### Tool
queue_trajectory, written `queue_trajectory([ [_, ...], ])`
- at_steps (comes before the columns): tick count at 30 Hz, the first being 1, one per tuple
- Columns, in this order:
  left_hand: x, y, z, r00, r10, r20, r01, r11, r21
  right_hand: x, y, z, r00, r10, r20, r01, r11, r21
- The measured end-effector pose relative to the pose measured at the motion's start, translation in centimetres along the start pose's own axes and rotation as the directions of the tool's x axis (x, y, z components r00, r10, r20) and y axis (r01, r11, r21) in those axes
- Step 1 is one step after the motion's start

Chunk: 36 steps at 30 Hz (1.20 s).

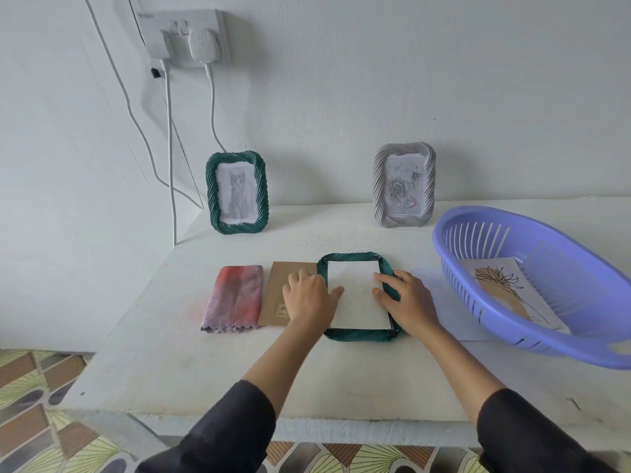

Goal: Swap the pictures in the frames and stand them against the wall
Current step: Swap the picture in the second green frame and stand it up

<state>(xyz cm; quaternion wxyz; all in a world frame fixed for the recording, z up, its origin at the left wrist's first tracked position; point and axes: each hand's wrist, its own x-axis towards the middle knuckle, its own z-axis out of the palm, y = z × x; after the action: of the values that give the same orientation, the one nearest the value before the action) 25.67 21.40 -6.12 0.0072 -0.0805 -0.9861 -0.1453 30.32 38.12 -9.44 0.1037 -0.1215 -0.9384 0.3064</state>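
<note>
Step in hand (judged): seating the white sheet (pixel 356 291) in the back of the green frame (pixel 351 259), which lies face down mid-counter (pixel 239 377).

To do it well: square the sheet inside all four rails and press it flat without creasing before the brown backing board (pixel 276 291) goes on.

Left hand (pixel 309 297): grip spread, palm on the board, thumb on the sheet's left edge.

Right hand (pixel 408 298): grip spread over the right rail, fingertips on the sheet. Nothing pinched.

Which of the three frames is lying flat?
The green frame under the left hand and right hand; the cat frame and grey frame stand against the wall.
</note>
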Motion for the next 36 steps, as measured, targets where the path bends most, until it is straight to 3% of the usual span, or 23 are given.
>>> queue_trajectory([
  [9,0.0,0.0,0.9,0.995,-0.101,-0.017,0.095,0.971,-0.221,-0.4,-0.4,0.2,0.990,-0.064,-0.128,0.056,0.996,-0.064],
  [14,0.3,-0.1,0.5,0.986,-0.164,-0.021,0.143,0.912,-0.384,-1.2,-2.0,-0.5,0.938,-0.221,-0.266,0.178,0.968,-0.177],
  [18,0.2,-0.1,-1.1,0.982,-0.185,0.045,0.165,0.711,-0.683,-2.2,-4.1,-4.8,0.808,-0.305,-0.503,0.176,0.941,-0.289],
  [19,0.1,0.0,-1.6,0.980,-0.181,0.077,0.178,0.646,-0.742,-2.6,-4.2,-6.5,0.833,-0.266,-0.486,0.106,0.938,-0.331],
  [22,-0.2,1.1,-2.9,0.972,-0.118,0.204,0.236,0.506,-0.830,-3.7,-3.0,-11.2,0.979,0.031,-0.201,-0.125,0.870,-0.476],
  [24,-0.6,2.5,-3.0,0.956,-0.043,0.289,0.278,0.438,-0.855,-4.1,-2.2,-12.5,0.985,0.162,-0.053,-0.168,0.877,-0.450],
  [29,-1.8,6.9,-0.9,0.914,0.058,0.401,0.344,0.414,-0.843,-3.8,-1.1,-13.9,0.994,0.106,0.013,-0.099,0.963,-0.251],
  [36,-1.6,11.9,2.4,0.911,0.029,0.411,0.352,0.462,-0.814,-2.6,0.5,-17.3,0.999,0.044,0.021,-0.043,0.998,-0.046],
])
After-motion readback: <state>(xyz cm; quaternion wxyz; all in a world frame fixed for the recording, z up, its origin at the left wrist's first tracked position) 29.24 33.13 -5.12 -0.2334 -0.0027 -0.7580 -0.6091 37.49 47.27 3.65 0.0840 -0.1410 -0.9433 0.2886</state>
